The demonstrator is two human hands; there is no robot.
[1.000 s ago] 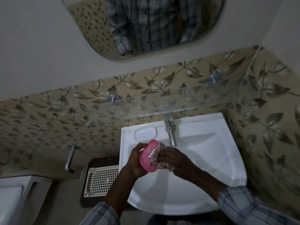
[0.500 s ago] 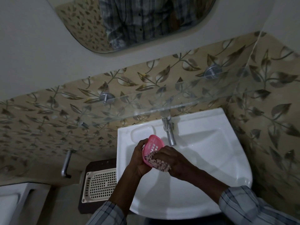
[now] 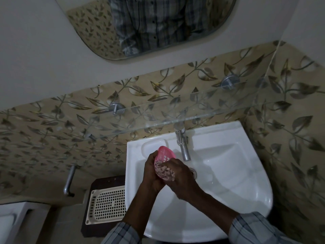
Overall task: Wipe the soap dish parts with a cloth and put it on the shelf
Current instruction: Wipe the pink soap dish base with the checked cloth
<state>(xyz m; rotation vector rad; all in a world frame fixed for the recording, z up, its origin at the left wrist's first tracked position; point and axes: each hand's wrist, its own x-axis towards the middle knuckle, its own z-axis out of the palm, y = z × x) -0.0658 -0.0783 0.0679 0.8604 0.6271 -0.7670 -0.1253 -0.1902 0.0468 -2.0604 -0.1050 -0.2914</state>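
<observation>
Soap dish [image 3: 166, 153], pink and slotted, is held tilted above the sink [image 3: 228, 173], just in front of the tap [image 3: 183, 147]. The left hand [image 3: 152, 171] has its grip clenched round the dish's lower edge. The right hand [image 3: 179, 176] grasps the patterned cloth [image 3: 164, 170] and presses it against the dish. The glass shelf [image 3: 175, 113] is mounted above the sink.

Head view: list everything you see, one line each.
dish part: 1, pink, held over the sink
cloth: 1, pink-white patterned, against the dish part
shelf: 1, clear glass, on the wall above the sink
mounts: 2, chrome, along the shelf's back
sink: 1, white, below the shelf
tap: 1, chrome, at the sink's back
mirror: 1, above the shelf
basket: 1, cream, on the stand
stand: 1, dark brown, left of the sink
bar: 1, chrome, on the tiled wall at left
left hand: holds the dish part
right hand: grips the cloth
</observation>
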